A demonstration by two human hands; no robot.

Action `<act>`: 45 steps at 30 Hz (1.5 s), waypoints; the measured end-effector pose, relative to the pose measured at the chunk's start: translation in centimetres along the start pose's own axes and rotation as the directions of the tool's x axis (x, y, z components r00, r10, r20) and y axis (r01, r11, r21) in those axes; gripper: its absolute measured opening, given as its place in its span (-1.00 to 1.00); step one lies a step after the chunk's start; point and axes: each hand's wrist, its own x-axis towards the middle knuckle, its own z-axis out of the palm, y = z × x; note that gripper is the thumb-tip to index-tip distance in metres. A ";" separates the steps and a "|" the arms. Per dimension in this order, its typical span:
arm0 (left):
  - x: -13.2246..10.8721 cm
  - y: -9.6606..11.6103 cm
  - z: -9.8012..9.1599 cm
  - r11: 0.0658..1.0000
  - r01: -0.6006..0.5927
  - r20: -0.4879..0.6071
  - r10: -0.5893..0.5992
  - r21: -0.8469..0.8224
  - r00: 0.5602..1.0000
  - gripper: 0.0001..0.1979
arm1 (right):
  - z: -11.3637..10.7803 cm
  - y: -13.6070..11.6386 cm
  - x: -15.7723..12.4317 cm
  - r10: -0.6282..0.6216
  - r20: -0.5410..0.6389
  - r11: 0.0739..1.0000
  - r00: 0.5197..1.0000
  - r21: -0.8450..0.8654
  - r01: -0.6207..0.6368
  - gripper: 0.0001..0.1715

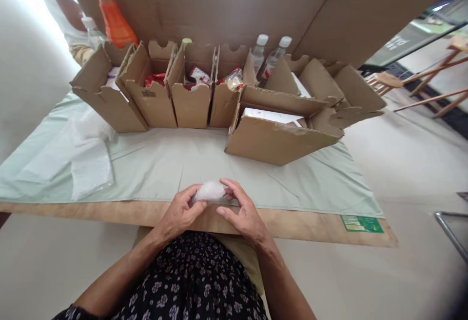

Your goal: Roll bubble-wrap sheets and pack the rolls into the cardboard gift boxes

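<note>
A small bundle of translucent white plastic wrap [210,191] is held just above the front edge of the table. My left hand [183,211] grips its left end between thumb and fingers. What is inside the wrap, if anything, I cannot make out. At the right end of the bundle is my right hand [244,215], its thumb and fingers apart. Its rear fingers come close to the wrap; whether they touch it is unclear. On the left of the cloth lie several loose sheets of clear plastic wrap [91,164].
Cardboard bins [157,108] line the back of the table, some with red packets. A wider carton [278,142] holding white boxes juts forward at the right. Behind stand an orange bottle [116,22] and two clear bottles [272,61]. A green card [361,224] lies at the front right edge.
</note>
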 end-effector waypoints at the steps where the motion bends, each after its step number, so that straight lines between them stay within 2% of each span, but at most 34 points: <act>1: 0.0 0.2 0.2 0.999 -0.010 0.073 0.006 0.050 0.997 -0.71 | -0.9 -0.5 -0.1 -0.010 0.051 1.000 0.999 0.004 0.009 -0.25; 3: 0.0 0.5 0.9 0.993 -0.027 0.186 0.004 0.119 0.983 -0.70 | -2.4 -1.5 -0.1 -0.017 0.151 0.999 0.988 -0.028 0.022 -0.33; 5: 0.1 0.5 1.5 0.983 -0.044 0.244 0.000 0.177 0.970 -0.71 | -3.3 -2.2 -0.1 -0.013 0.205 0.994 0.979 -0.101 0.035 -0.55; 7: 0.5 0.6 1.7 0.971 -0.063 0.286 -0.006 0.230 0.958 -0.73 | -4.2 -2.5 -0.1 -0.008 0.206 0.983 0.979 -0.178 0.045 -0.73; 9: 1.3 1.1 1.5 0.954 -0.127 0.295 0.042 0.273 0.955 -0.70 | -5.6 -2.7 -0.1 -0.012 0.179 0.972 0.984 -0.228 0.054 -0.81; 11: 2.5 2.0 0.9 0.910 -0.266 0.247 0.192 0.319 0.950 -0.57 | -7.8 -3.1 -0.4 -0.013 0.135 0.967 0.991 -0.250 0.046 -0.85; 12: 3.3 2.7 0.7 0.868 -0.354 0.203 0.299 0.348 0.932 -0.51 | -9.2 -3.4 -0.6 -0.018 0.103 0.965 0.995 -0.257 0.044 -0.86; 14: 5.2 4.4 0.3 0.757 -0.499 0.117 0.500 0.422 0.858 -0.48 | -12.5 -4.4 -1.0 -0.055 -0.004 0.953 0.999 -0.297 0.051 -0.83; 15: 6.2 5.2 0.3 0.704 -0.542 0.079 0.575 0.460 0.814 -0.49 | -14.3 -5.0 -1.1 -0.088 -0.099 0.939 0.991 -0.340 0.049 -0.80; 16: 7.3 5.9 0.4 0.661 -0.565 0.043 0.630 0.494 0.775 -0.49 | -16.0 -5.7 -1.1 -0.130 -0.230 0.914 0.964 -0.404 0.027 -0.76; 17: 8.4 6.5 0.6 0.632 -0.572 0.012 0.665 0.523 0.746 -0.47 | -17.7 -6.3 -0.9 -0.184 -0.381 0.875 0.906 -0.484 -0.026 -0.73; 19: 10.4 7.1 1.3 0.611 -0.559 -0.041 0.694 0.561 0.718 -0.40 | -20.7 -7.5 0.2 -0.314 -0.614 0.753 0.725 -0.626 -0.204 -0.68; 20: 11.3 7.2 1.7 0.611 -0.549 -0.060 0.698 0.570 0.714 -0.36 | -21.8 -8.0 1.2 -0.374 -0.655 0.680 0.656 -0.675 -0.286 -0.67; 21: 11.9 7.2 2.2 0.615 -0.538 -0.076 0.696 0.577 0.714 -0.33 | -22.8 -8.4 2.4 -0.410 -0.651 0.604 0.639 -0.719 -0.345 -0.66; 22: 12.5 7.0 2.7 0.619 -0.527 -0.086 0.691 0.582 0.717 -0.30 | -23.5 -8.6 3.7 -0.412 -0.620 0.524 0.668 -0.760 -0.384 -0.67; 23: 12.9 6.8 3.1 0.621 -0.520 -0.089 0.688 0.586 0.721 -0.29 | -23.9 -8.8 5.1 -0.382 -0.582 0.441 0.718 -0.798 -0.412 -0.69; 25: 13.4 6.5 3.8 0.618 -0.522 -0.082 0.688 0.588 0.721 -0.32 | -24.1 -8.8 7.6 -0.259 -0.517 0.257 0.816 -0.851 -0.458 -0.70; 27: 13.7 6.4 4.1 0.615 -0.535 -0.079 0.695 0.579 0.715 -0.40 | -23.9 -8.6 9.5 -0.130 -0.496 0.108 0.858 -0.868 -0.485 -0.67; 28: 13.9 6.3 4.2 0.615 -0.543 -0.081 0.701 0.571 0.709 -0.45 | -23.7 -8.6 10.2 -0.088 -0.496 0.081 0.864 -0.868 -0.490 -0.67; 30: 14.2 6.3 4.3 0.619 -0.559 -0.096 0.713 0.551 0.695 -0.55 | -23.4 -8.6 11.0 -0.033 -0.483 0.129 0.875 -0.870 -0.475 -0.73; 34: 14.9 6.3 4.3 0.651 -0.564 -0.120 0.702 0.508 0.702 -0.67 | -23.9 -8.6 11.7 -0.009 -0.399 0.380 0.917 -0.849 -0.366 -0.85; 36: 15.1 6.2 4.3 0.665 -0.554 -0.132 0.691 0.501 0.711 -0.71 | -24.4 -8.4 12.0 0.014 -0.406 0.437 0.914 -0.820 -0.370 -0.84; 39: 15.2 6.2 4.4 0.661 -0.548 -0.137 0.693 0.513 0.708 -0.79 | -24.9 -7.7 12.4 0.139 -0.417 0.399 0.898 -0.806 -0.437 -0.84; 41: 15.1 6.2 4.4 0.657 -0.541 -0.138 0.693 0.525 0.708 -0.83 | -24.8 -7.0 12.4 0.198 -0.378 0.379 0.905 -0.821 -0.426 -0.86; 45: 15.2 6.2 4.5 0.667 -0.525 -0.145 0.680 0.528 0.718 -0.87 | -24.0 -5.8 12.1 0.145 -0.422 0.307 0.895 -0.840 -0.446 -0.61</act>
